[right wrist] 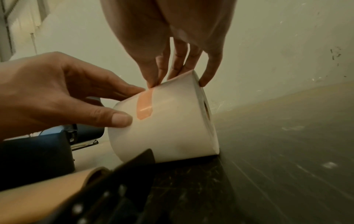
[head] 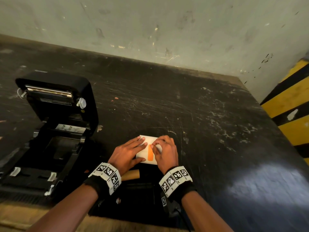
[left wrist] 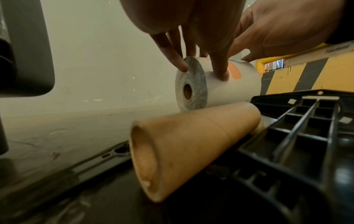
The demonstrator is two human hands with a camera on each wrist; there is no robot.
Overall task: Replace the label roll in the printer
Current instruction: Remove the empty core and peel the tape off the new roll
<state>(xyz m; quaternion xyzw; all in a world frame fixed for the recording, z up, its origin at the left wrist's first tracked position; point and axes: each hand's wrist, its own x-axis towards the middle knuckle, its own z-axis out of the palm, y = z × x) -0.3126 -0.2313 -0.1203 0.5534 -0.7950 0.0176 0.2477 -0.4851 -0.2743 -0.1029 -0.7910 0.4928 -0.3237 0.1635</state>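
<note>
A white label roll (head: 150, 139) lies on its side on the dark table, sealed by an orange tape strip (head: 150, 155). My left hand (head: 141, 150) grips the roll's left end, fingers over the top and thumb on the near side (left wrist: 203, 71). My right hand (head: 154, 146) pinches the far end of the orange tape strip (right wrist: 144, 106) between thumb and forefinger (right wrist: 153, 85), with the little finger against the roll's right end. An empty brown cardboard core (head: 131, 174) lies just below my left wrist (left wrist: 191, 136). The black printer (head: 50, 139) stands open at the left, its roll bay empty.
A black ribbed plastic part (left wrist: 306, 128) lies next to the core, near my wrists. The scratched dark table (head: 200, 114) runs to a pale wall behind. A yellow and black striped barrier (head: 292, 106) borders the right side.
</note>
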